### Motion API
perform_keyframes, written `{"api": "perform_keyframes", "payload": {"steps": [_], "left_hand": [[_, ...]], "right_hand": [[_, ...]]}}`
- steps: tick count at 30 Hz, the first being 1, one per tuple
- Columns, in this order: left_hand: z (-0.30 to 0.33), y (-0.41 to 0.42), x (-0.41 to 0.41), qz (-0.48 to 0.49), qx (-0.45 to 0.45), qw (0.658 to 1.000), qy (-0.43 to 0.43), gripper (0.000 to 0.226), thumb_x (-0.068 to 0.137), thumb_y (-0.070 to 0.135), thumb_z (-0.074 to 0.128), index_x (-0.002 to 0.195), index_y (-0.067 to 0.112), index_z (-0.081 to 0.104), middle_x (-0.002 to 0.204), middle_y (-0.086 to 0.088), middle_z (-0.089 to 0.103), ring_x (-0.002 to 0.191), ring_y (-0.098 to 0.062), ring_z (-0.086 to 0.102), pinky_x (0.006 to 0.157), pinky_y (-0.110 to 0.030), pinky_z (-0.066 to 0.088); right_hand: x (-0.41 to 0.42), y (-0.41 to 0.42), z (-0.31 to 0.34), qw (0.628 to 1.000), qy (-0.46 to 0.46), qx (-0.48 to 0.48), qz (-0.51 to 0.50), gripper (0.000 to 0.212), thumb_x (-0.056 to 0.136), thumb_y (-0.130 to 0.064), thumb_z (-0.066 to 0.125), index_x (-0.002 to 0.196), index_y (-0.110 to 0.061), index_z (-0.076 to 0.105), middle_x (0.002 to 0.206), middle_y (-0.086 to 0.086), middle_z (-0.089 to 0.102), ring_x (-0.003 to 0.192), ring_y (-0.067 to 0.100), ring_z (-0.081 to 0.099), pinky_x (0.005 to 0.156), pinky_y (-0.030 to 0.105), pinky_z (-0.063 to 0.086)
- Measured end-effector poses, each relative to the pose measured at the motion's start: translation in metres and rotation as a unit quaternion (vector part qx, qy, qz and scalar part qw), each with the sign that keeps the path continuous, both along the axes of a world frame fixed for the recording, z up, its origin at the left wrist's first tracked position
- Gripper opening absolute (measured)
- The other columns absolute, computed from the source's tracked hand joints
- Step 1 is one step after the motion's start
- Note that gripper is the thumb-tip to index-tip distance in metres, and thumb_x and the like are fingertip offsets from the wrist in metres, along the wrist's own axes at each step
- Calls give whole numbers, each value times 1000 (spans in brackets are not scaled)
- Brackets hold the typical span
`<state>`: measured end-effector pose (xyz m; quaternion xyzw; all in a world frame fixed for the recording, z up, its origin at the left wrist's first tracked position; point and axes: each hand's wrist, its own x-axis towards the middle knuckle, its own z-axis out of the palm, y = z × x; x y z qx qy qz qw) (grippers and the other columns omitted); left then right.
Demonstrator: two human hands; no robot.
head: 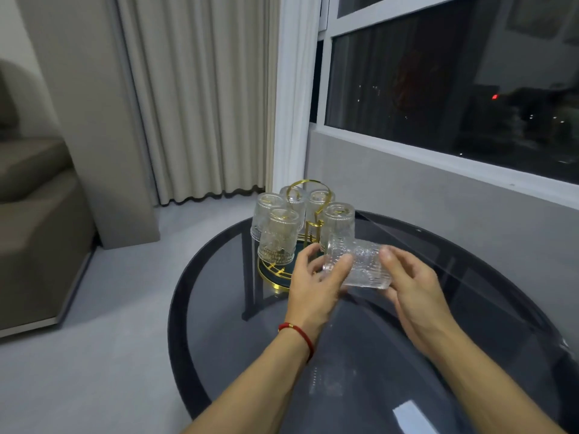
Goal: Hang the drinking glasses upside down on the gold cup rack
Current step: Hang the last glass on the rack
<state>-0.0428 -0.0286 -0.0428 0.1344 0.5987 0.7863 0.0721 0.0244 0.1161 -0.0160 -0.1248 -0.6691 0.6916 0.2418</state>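
Glass in hand: we hold one clear textured drinking glass (357, 264) above the table, lying almost on its side, just in front of the rack and to its right.
Left hand: our left hand (316, 286) grips the glass from the left, the fingers (340, 264) curled around its wall and closed on it.
Right hand: our right hand (413, 289) supports the other end of the glass; the thumb (388, 256) lies on top and the palm is under the thick base, so it also holds the glass.
Rack: the gold cup rack (308, 214) stands on the far side of the table, with a ring handle on top and a round dark base with a gold rim.
Glasses on the rack: we see five hung glasses (279, 236), all upside down with the bases up, placed around the middle post.
Table: the table (407, 355) is round, of dark glass, and it reflects the room.
Wrist: a red cord bracelet (300, 335) is on our left wrist.
Surroundings: beige curtains (200, 98) hang behind the rack, a dark window (454, 89) is at the right, and a sofa (34, 230) stands at the left.
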Motion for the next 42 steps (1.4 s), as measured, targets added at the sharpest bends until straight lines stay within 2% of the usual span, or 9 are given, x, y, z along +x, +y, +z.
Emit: {"api": "perform_keyframes", "payload": {"steps": [2,4,6,9,14,24,34,39,42], "left_hand": [[-9,-13,-4,43,-113,990,79,61,86,69,55,134,32,53,127,10,62,114,-8,63,95,-36,55],[-27,-25,-14,96,-269,946,155,57,92,64,41,136,30,55,138,10,58,129,-12,51,102,-34,45],[-44,-32,-25,90,-399,891,197,57,97,55,43,146,27,48,157,5,42,146,-14,31,116,-40,32],[-59,-32,-36,65,-493,832,246,65,95,53,47,153,26,38,164,3,31,153,-17,18,123,-43,19],[-67,-35,-46,83,-516,807,273,67,89,48,55,148,21,42,155,4,41,147,-16,29,120,-41,27],[-67,-35,-49,95,-529,790,295,66,83,33,64,145,17,48,148,2,48,138,-18,41,113,-36,38],[-67,-38,-50,75,-546,777,303,70,85,20,60,152,17,39,157,1,39,148,-19,30,120,-38,32],[-66,-42,-47,49,-547,783,290,73,88,16,54,157,19,30,166,4,26,154,-14,12,122,-39,29],[-62,-43,-40,58,-537,794,279,66,89,15,55,153,20,40,163,5,32,152,-14,21,116,-36,37]], "right_hand": [[-6,-8,19,987,-8,142,-71,49,97,-41,69,140,-19,63,136,-2,70,124,16,67,105,39,54],[-16,-15,38,962,-9,249,-110,58,95,-45,70,146,-20,58,142,-2,65,128,15,62,109,39,51],[-27,-23,58,940,-6,320,-120,62,94,-47,70,148,-20,56,144,1,63,130,19,60,110,45,51],[-47,-29,78,902,-11,416,-118,62,94,-45,70,148,-18,54,143,6,60,133,24,56,111,44,48],[-81,-39,85,860,-42,502,-78,62,96,-43,67,148,-12,54,142,11,59,137,27,53,113,44,44],[-127,-50,60,813,-86,575,-39,53,100,-40,62,143,-10,57,139,11,63,131,30,52,107,45,44],[-135,-53,30,682,-134,718,-27,47,111,-41,29,136,-12,56,134,12,65,124,31,47,103,46,46],[-130,-54,32,694,-127,708,-27,45,110,-45,31,133,-15,54,137,7,63,128,27,49,102,46,46],[-115,-51,37,725,-109,680,-12,50,109,-44,33,146,-14,47,150,7,53,138,27,45,109,47,42]]}}
